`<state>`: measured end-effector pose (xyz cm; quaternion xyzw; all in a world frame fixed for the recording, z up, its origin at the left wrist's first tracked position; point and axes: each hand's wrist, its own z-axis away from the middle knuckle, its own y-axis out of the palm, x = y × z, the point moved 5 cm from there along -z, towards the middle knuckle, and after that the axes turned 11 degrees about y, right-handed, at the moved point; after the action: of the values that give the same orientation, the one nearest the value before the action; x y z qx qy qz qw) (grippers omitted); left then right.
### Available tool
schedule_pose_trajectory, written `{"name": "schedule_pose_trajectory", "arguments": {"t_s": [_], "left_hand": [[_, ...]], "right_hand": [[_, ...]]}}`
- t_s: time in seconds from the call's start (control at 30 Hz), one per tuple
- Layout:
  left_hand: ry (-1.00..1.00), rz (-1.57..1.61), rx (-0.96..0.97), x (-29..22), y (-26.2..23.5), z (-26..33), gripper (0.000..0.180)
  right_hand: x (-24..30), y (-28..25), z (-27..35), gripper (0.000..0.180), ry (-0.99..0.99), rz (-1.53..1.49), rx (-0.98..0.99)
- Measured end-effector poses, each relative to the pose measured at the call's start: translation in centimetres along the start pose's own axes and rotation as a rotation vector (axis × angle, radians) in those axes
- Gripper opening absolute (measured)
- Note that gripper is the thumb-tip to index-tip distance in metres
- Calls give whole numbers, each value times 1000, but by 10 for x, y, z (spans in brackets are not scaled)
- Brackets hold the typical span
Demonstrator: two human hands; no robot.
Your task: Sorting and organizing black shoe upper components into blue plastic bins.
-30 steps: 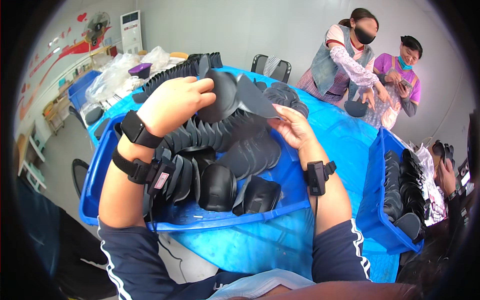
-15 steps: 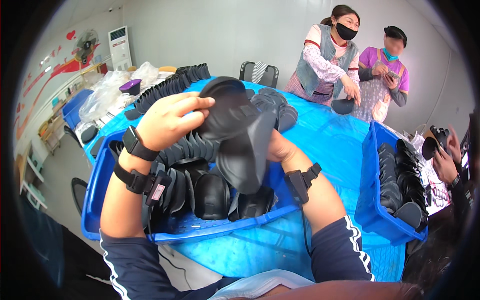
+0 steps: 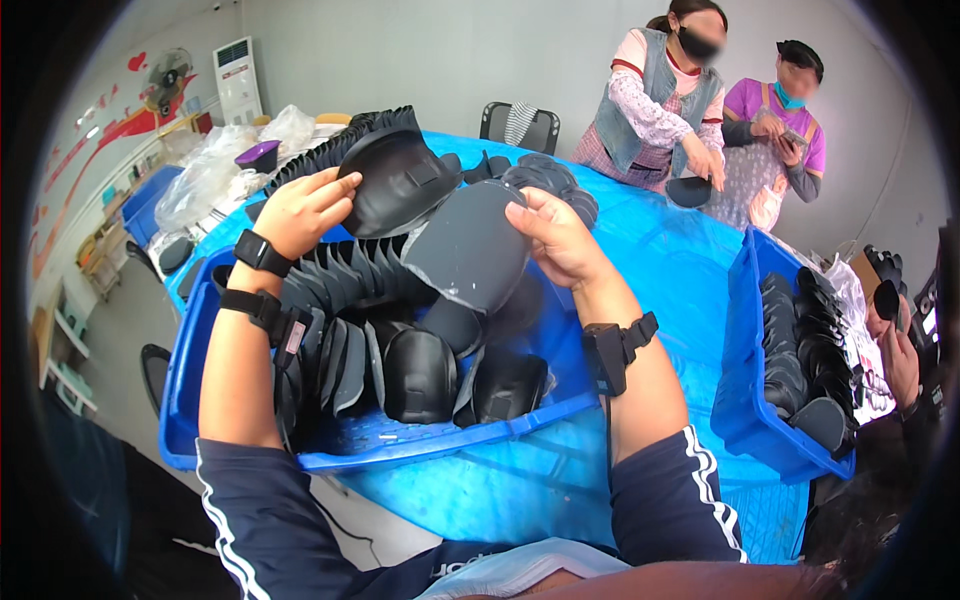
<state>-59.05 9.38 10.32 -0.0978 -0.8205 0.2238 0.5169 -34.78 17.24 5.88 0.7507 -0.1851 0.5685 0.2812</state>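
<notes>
Worktop [image 3: 650,262] wrapped in glossy blue sheeting [image 3: 470,500], creased along the front. Directly on it: large blue bin [image 3: 450,446] at near side, left of centre; second blue bin [image 3: 733,350] at right, lengthwise, apart from the first. Far left, long row of dark curved shells [image 3: 372,128], tightly nested. Behind first bin, loose heap of dark shells [image 3: 560,184], overlapping.
</notes>
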Motion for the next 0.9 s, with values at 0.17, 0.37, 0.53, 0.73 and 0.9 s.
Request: {"name": "schedule_pose_trajectory", "arguments": {"t_s": [0.17, 0.37, 0.53, 0.73, 0.9], "left_hand": [[-316, 464, -110, 9, 12, -6, 12], [-768, 1685, -242, -14, 27, -27, 69], [-940, 1890, 71, -40, 38, -36, 49], [-947, 1494, -126, -15, 36, -30, 35], [-1071, 1055, -368, 5, 31, -11, 30]], "right_hand": [[-4, 0, 2, 29, -17, -80, 87], [-6, 12, 15, 37, -86, -170, 218], [-17, 24, 18, 29, 60, 94, 396], [-13, 30, 20, 35, 162, 279, 296], [-13, 19, 7, 27, 63, 350, 9]]}}
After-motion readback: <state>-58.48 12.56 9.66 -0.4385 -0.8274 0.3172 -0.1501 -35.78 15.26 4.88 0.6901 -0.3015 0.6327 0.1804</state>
